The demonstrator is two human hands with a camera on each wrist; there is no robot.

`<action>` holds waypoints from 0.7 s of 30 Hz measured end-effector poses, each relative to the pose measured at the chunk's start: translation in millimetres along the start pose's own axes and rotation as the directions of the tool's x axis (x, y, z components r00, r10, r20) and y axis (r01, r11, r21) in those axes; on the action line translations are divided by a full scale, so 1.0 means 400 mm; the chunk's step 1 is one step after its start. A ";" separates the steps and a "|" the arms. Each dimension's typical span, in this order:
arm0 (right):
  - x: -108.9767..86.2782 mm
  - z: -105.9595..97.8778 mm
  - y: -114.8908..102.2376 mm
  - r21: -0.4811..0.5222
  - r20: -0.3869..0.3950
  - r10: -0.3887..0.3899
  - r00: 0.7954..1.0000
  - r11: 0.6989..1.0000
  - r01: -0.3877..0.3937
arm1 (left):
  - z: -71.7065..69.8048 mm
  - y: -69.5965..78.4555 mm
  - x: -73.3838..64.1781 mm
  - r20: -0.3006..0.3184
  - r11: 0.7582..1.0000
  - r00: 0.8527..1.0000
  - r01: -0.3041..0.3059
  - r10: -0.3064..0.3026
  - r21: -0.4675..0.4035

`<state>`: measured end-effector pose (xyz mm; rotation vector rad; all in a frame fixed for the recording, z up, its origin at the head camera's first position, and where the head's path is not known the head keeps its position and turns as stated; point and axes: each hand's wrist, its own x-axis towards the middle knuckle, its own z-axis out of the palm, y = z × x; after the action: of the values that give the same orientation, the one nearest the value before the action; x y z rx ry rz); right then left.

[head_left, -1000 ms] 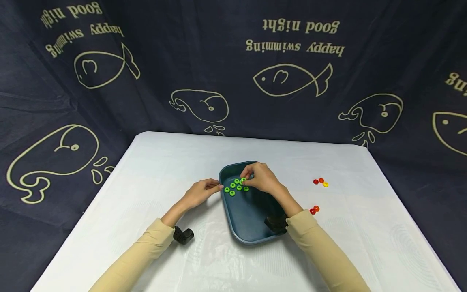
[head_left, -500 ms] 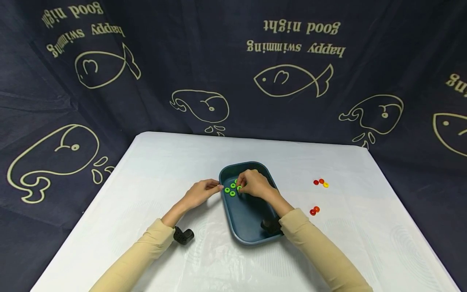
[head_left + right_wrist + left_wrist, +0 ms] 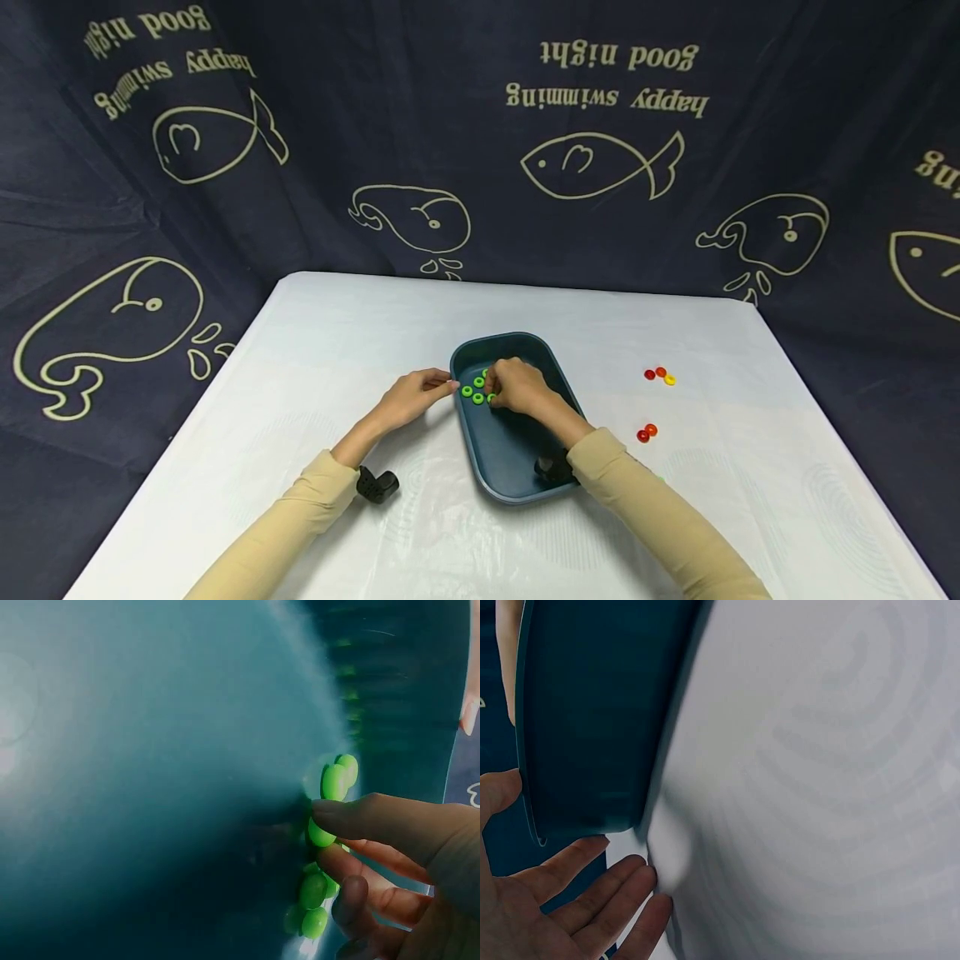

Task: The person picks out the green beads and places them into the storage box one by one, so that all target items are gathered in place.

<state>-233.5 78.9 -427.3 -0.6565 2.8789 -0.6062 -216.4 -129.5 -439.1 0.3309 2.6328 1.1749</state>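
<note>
My left hand (image 3: 411,396) is beside the left wall of a dark blue-green tray (image 3: 502,454), its thumb touching the rim. In the left wrist view, the fingers of that hand (image 3: 577,907) are extended and relaxed outside the tray wall (image 3: 592,712). My right hand (image 3: 521,387) reaches down into the tray's far half. Its thumb and finger pinch one small green ring (image 3: 322,834), seen in the right wrist view. Several other green rings (image 3: 478,398) lie on the tray floor to the left of that hand, some partly hidden by it.
On the white table (image 3: 360,317), right of the tray, lie red rings (image 3: 649,375), orange rings (image 3: 651,430) and a yellow ring (image 3: 670,380). A sliver of green (image 3: 661,478) shows beside the right sleeve. A dark fish-print cloth (image 3: 480,125) hangs behind.
My right hand has moved left and nearer within the tray, and a green ring at its fingertips shifted nearer. The left hand has stayed at the rim.
</note>
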 end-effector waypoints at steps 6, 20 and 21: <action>-0.002 0.000 -0.002 -0.003 0.008 0.010 1.000 1.000 -0.010 | 0.000 -0.001 0.000 0.003 1.000 1.000 -0.004 0.004 -0.002; -0.011 -0.044 -0.004 0.023 -0.002 0.029 1.000 0.999 -0.029 | 0.000 -0.001 -0.001 0.003 1.000 1.000 -0.008 0.008 0.007; -0.013 -0.049 -0.003 0.024 -0.008 0.027 1.000 0.999 -0.027 | 0.000 0.000 -0.001 0.003 1.000 1.000 -0.006 0.006 0.008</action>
<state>-232.6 87.1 -408.8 -0.6128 2.8783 -0.6395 -216.1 -129.6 -439.3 0.3421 2.6369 1.1650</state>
